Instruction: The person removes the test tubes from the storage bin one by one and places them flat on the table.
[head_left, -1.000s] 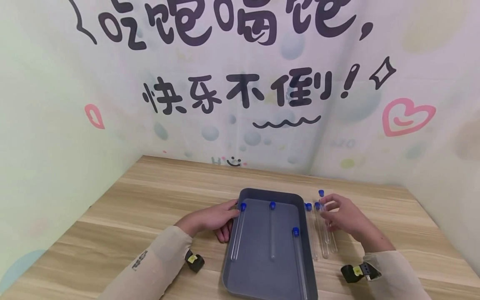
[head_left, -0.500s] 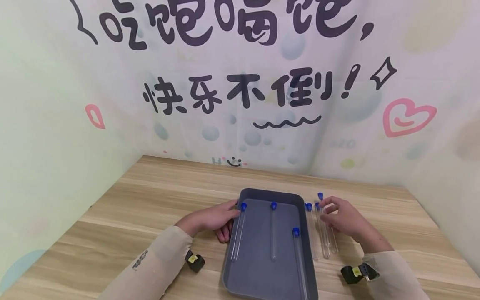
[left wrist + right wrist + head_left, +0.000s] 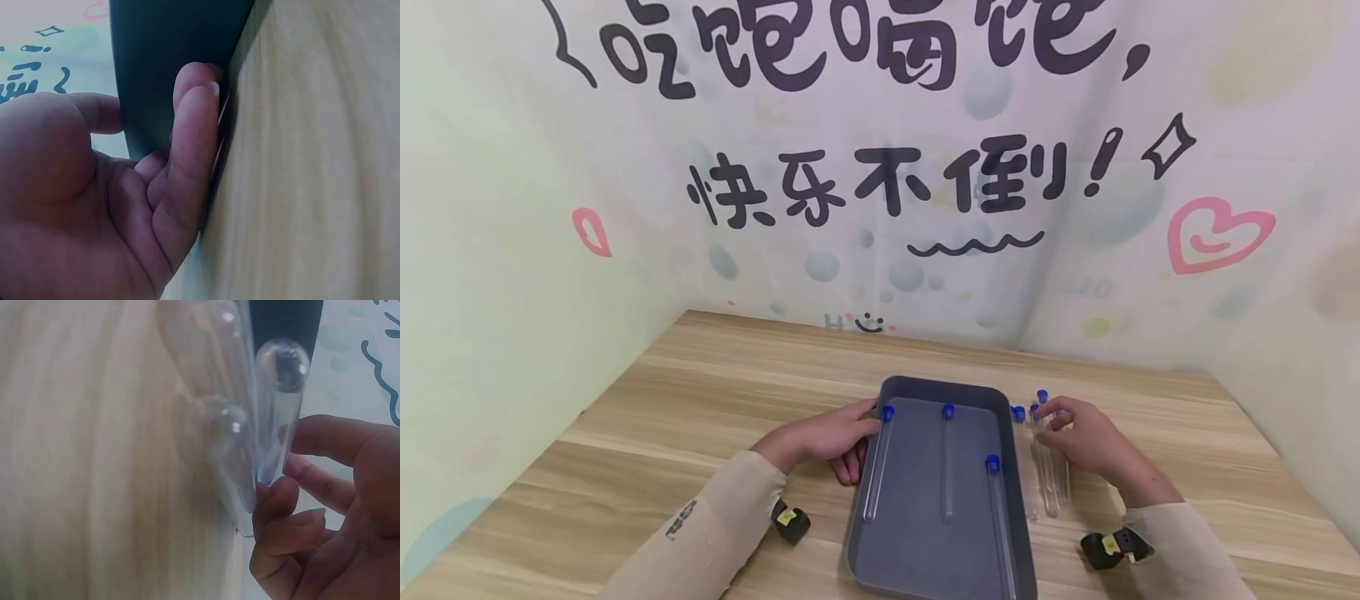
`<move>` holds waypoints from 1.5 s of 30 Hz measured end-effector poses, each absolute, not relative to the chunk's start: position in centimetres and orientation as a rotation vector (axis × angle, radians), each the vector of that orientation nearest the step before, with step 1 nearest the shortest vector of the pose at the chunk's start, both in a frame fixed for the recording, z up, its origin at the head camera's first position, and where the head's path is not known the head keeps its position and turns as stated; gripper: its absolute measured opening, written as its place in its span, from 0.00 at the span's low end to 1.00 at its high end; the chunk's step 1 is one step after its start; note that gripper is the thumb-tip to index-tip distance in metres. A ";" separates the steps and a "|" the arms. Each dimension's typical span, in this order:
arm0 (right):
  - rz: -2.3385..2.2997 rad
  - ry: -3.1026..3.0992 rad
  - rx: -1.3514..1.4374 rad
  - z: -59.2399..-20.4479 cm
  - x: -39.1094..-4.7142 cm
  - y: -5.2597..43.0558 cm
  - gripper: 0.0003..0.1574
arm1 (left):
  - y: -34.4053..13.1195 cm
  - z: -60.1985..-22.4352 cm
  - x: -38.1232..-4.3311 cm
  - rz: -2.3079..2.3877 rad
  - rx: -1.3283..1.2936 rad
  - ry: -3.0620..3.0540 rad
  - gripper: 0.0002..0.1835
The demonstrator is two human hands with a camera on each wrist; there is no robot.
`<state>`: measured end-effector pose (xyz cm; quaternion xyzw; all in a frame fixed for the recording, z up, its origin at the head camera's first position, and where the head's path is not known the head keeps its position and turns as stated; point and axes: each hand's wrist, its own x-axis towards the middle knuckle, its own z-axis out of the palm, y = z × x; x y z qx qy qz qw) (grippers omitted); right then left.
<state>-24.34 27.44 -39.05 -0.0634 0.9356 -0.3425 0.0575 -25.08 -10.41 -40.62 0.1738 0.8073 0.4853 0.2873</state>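
A grey rectangular tray (image 3: 932, 550) lies on the table with three clear, blue-capped test tubes inside: one along the left wall (image 3: 877, 475), one in the middle (image 3: 948, 467) and one at the right (image 3: 1000, 517). My left hand (image 3: 823, 437) holds the tray's left wall, thumb at the rim and fingers against the outside, as the left wrist view shows. To the right of the tray, my right hand (image 3: 1086, 437) pinches a test tube (image 3: 282, 369) between thumb and fingers, its blue cap pointing away. Other capped tubes (image 3: 1031, 475) lie close together beside the tray; the hand partly hides them.
The wooden table (image 3: 700, 392) extends around the tray. Behind it hangs a printed wall cloth (image 3: 865, 275) with dark lettering. Each sleeve has a black wrist camera, one left (image 3: 792, 523) and one right (image 3: 1102, 550).
The tube in my right hand has shifted slightly towards me, and the hand has edged left. My left hand and the tray have stayed put.
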 end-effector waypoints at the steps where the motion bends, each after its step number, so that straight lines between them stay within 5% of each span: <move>1: -1.033 2.840 -0.189 -39.0 -24.3 27.4 0.21 | -10.4 -40.6 -25.1 1.295 0.464 2.158 0.30; 45: -0.895 2.905 -0.198 -39.2 -24.3 27.1 0.21 | -10.4 -40.7 -25.1 1.284 0.452 2.174 0.31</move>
